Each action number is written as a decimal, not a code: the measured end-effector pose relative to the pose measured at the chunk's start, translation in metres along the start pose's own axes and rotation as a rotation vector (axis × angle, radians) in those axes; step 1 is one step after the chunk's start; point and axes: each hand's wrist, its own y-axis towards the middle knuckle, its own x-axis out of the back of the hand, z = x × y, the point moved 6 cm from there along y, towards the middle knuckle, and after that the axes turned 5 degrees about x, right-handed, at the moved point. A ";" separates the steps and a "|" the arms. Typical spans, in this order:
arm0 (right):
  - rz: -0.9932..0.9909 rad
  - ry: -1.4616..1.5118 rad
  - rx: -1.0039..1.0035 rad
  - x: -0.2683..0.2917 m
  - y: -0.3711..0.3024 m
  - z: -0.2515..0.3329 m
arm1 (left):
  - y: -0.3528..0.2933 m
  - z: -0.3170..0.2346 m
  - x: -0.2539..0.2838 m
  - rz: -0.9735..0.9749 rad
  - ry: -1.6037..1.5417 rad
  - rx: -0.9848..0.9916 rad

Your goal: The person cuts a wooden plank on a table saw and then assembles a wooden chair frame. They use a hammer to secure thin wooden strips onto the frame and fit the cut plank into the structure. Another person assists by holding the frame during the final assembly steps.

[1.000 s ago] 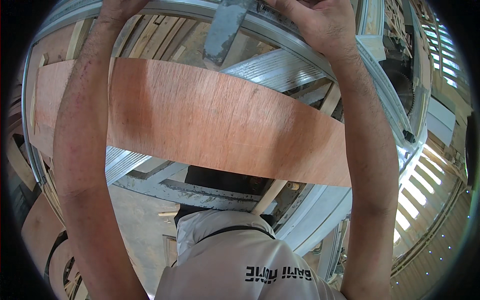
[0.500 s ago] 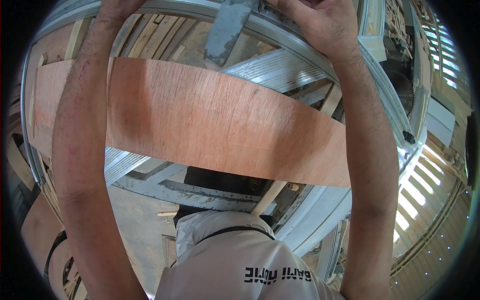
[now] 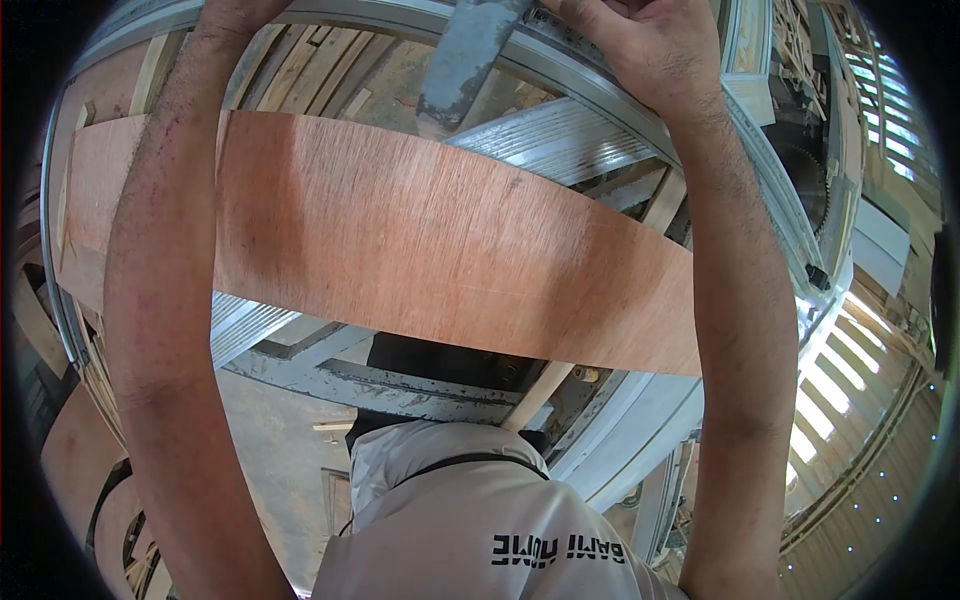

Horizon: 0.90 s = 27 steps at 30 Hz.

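Observation:
A long reddish-brown plywood board (image 3: pixel 450 240) lies across a metal frame in front of me, beneath both my forearms. My left hand (image 3: pixel 243 14) is at the upper edge, by the far metal rail; only its wrist and back show, and its fingers are cut off. Near the same rail on the right, my right hand (image 3: pixel 645 45) has its thumb stretched leftward and its other visible fingers curled. Whatever it grips lies outside the picture. Between the hands, a worn grey metal arm (image 3: pixel 465 65) reaches down toward the board's far edge.
A ribbed aluminium table section (image 3: pixel 555 140) sits under the board's far side. A toothed round saw blade (image 3: pixel 800 185) stands at the right. Loose wooden strips (image 3: pixel 310 75) lie beyond the board. Close to my body is a grey frame bar (image 3: pixel 400 392).
The grey metal arm sits slightly farther right and higher in the picture. My right hand has shifted a little to the right. The board has barely moved.

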 end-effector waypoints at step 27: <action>-0.082 0.054 -0.050 -0.005 -0.004 -0.002 | 0.008 -0.101 -0.037 -0.729 0.243 0.071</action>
